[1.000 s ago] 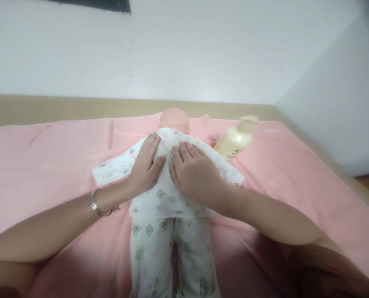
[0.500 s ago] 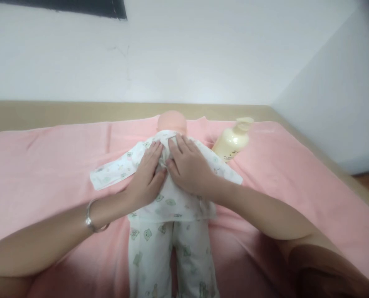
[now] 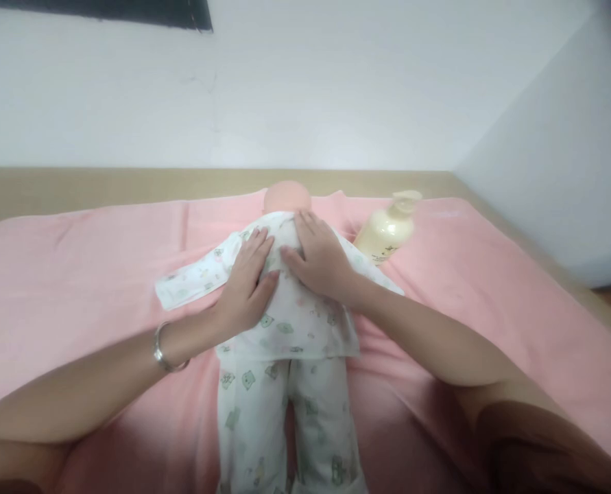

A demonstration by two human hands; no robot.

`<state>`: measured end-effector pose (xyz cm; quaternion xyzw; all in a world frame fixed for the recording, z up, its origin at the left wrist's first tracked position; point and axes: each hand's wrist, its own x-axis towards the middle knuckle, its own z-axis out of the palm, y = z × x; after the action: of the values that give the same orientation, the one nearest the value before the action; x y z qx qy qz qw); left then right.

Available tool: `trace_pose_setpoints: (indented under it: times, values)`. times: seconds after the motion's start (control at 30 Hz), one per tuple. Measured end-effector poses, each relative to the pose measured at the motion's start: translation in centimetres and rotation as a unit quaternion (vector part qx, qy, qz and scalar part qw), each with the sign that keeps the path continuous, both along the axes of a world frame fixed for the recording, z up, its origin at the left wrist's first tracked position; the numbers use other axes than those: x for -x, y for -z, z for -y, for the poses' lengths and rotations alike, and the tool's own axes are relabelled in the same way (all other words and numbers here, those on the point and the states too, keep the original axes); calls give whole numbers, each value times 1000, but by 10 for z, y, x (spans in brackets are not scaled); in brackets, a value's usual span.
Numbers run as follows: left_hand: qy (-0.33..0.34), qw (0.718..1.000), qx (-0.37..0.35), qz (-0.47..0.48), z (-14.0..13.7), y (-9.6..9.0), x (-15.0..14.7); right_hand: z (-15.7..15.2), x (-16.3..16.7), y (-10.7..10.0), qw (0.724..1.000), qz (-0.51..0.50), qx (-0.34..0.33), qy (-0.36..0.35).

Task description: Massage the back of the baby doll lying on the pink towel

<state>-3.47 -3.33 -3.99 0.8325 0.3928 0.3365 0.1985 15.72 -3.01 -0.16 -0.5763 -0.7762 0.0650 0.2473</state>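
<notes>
Doll (image 3: 289,329) on pink blanket (image 3: 79,254), long axis near to far: head (image 3: 287,197) points away from the wearer, legs toward the wearer, sleeves (image 3: 195,281) splayed sideways. Torso is under both hands. Left hand (image 3: 248,281) lies on left part of the top, right hand (image 3: 326,261) on right part, fingertips near collar. Both palm-down, fingers extended, gripping nothing. Looks: pale top and trousers (image 3: 254,418), small greenish print, smooth pink head. Pump bottle (image 3: 386,233) beside right sleeve.
</notes>
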Motion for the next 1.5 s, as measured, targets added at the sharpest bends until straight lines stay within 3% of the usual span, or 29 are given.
trace_pose_setpoints:
  times: [0.23,0.4,0.6,0.77,0.93,1.23,1.5]
  values:
    - [-6,1000,14,-12,5,-4,-1,-7,-6,1,1000,25,-6,6]
    - [-18,999,20,-42,-15,-10,-2,15,7,-3,997,72,-26,12]
    - [-68,995,58,-43,-41,-15,-4,45,19,-7,987,113,-71,-89]
    - [-56,997,42,-41,-10,-14,-8,23,6,-8,994,62,-26,-85]
    - [-53,993,96,-36,14,-18,-12,13,2,-9,994,49,-14,-98]
    - [-76,991,107,18,-16,-17,-13,45,20,-11,992,102,-24,-64]
    - [-59,996,61,10,-12,-8,-11,7,-2,-9,994,52,10,-94]
